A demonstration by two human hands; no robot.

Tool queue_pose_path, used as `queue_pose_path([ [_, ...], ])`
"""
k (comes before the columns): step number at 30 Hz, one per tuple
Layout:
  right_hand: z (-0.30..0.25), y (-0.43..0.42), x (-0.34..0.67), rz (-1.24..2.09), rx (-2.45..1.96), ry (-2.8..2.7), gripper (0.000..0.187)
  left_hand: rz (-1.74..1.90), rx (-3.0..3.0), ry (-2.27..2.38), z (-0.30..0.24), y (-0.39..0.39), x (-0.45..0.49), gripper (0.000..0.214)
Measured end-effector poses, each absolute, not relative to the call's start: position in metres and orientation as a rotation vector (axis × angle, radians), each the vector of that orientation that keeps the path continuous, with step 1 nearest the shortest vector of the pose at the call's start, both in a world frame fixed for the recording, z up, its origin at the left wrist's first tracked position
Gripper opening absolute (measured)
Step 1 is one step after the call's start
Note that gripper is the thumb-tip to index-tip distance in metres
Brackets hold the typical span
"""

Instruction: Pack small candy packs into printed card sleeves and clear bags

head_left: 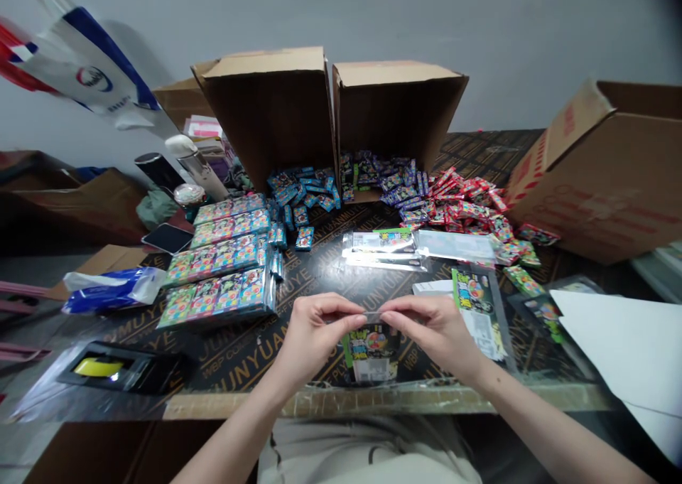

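My left hand [314,331] and my right hand [437,331] both pinch the top edge of a clear plastic bag [371,352] with a green printed card inside. The bag hangs upright just above the table's front edge. Another such bag with a green card [477,306] lies flat to the right of my right hand. A flat pile of clear bags [383,248] lies beyond my hands.
Rows of colourful packed sets [221,274] lie at left. Blue packets [303,192], purple packets [391,178] and red packets [463,203] spill from tipped cardboard boxes [271,107]. Another box [602,178] stands right. A tape dispenser [106,367] and a phone [168,237] lie left.
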State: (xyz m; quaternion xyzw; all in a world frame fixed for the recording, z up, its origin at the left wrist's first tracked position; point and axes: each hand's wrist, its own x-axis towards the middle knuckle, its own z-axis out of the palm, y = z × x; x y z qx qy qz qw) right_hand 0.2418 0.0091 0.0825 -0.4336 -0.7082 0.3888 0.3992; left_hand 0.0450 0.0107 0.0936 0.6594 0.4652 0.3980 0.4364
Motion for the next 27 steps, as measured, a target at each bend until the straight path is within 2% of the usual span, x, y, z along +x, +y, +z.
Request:
queue_pose_path([
  [3, 0.087, 0.012, 0.241, 1.014, -1.107, -1.823, 0.012, 1.023, 1.726, 1.146, 0.097, 0.009, 0.046, 0.008],
  [7, 0.081, 0.010, 0.244, 0.869, -0.999, -1.901, 0.012, 1.113, 2.049, 1.087, 0.090, 0.002, 0.044, 0.005],
  [12, 0.063, 0.004, 0.253, 0.598, -0.763, -2.063, 0.030, 1.166, 2.269, 1.021, 0.078, 0.000, 0.040, 0.006],
  [15, 0.043, 0.003, 0.257, 0.711, -0.962, -1.950, 0.046, 1.210, 2.194, 1.070, 0.074, 0.004, 0.034, 0.006],
  [18, 0.011, -0.002, 0.256, 0.986, -1.191, -1.872, 0.058, 1.273, 2.043, 1.193, 0.068, 0.007, 0.022, 0.005],
  [22, -0.022, -0.003, 0.242, 1.391, -1.205, -1.924, 0.038, 1.428, 1.671, 1.504, 0.056, 0.006, -0.004, 0.004],
  [25, -0.023, 0.021, 0.230, 1.331, -1.188, -1.773, 0.035, 1.509, 1.355, 1.739, 0.042, -0.003, -0.022, 0.014],
  [27, -0.020, 0.051, 0.220, 1.196, -1.192, -1.839, 0.035, 1.424, 1.243, 1.831, 0.029, -0.013, -0.032, 0.019],
])
